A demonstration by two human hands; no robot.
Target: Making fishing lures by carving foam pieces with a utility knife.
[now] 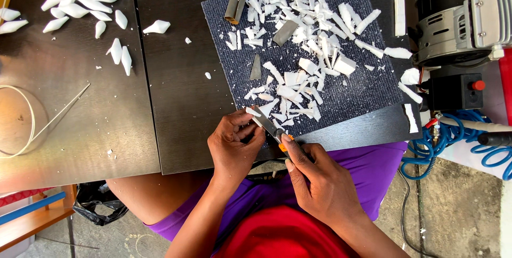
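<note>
Dark worktable (176,130): carved white pieces (85,2) stacked far left of fingers, shavings (298,50) beyond them; left hand (234,148) pinches one uncut piece (252,112), right hand (320,183) grips utility knife (269,127).

A dark mat (368,85) in the upper middle of the frame is strewn with white shavings (298,50). Shaped white pieces (90,2) lie grouped on the dark table (176,109) at upper left. A white cord (32,125) curls at the left edge. At right sits a grey compressor (453,18), with a coiled blue hose (453,143) below it.
</note>
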